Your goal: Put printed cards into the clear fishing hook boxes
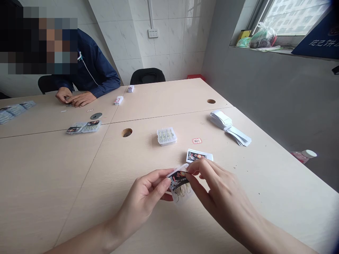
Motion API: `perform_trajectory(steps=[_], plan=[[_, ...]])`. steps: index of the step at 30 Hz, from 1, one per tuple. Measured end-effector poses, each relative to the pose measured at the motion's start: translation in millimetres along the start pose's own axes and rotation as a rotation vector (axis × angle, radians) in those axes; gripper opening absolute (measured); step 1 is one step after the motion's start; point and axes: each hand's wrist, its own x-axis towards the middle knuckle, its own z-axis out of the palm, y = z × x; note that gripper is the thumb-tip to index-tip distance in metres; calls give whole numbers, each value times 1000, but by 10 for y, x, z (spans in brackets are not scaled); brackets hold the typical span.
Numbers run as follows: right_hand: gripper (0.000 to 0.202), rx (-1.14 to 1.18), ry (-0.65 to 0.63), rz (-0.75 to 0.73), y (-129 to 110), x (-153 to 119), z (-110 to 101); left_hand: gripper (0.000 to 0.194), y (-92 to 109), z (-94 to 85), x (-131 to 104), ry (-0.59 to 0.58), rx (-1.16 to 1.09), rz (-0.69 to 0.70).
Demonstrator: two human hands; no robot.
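Note:
My left hand (150, 188) is closed round the left side of a small clear plastic box of fish hooks (182, 197), thumb on top and fingers beneath. A black printed label (178, 179) lies across the box, its right end raised. My right hand (209, 176) pinches that raised end between thumb and forefinger. Gold-coloured hooks show through the lid below the label. Just behind my right hand lies a stack of label sheets (199, 155), with a black label on top. Farther back sits a stack of clear hook boxes (166, 135) that bear no black label.
White paper slips (221, 120) lie at the right, near a small red-bordered sticker (197, 140). Labelled boxes (91, 126) and a grey disc (96, 115) are on the left, by a table hole (126, 132). Across the table a co-worker's hands (76, 98) handle something small.

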Motion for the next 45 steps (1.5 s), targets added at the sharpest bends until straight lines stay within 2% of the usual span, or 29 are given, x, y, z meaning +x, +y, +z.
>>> perform_trajectory(steps=[6, 15, 27, 35, 45], plan=[[6, 79, -14, 26, -1, -37, 17, 33, -16, -6, 26, -14, 9, 30], [7, 84, 2, -16, -67, -49, 15, 32, -20, -11, 19, 5, 24, 32], [10, 8, 62, -183, -113, -65, 36, 31, -29, -21, 18, 7, 18, 49], [8, 61, 37, -95, -78, -65, 38, 31, -30, -20, 27, 12, 12, 41], [9, 7, 58, -99, -47, -51, 41, 30, -31, -18, 27, 8, 8, 43]])
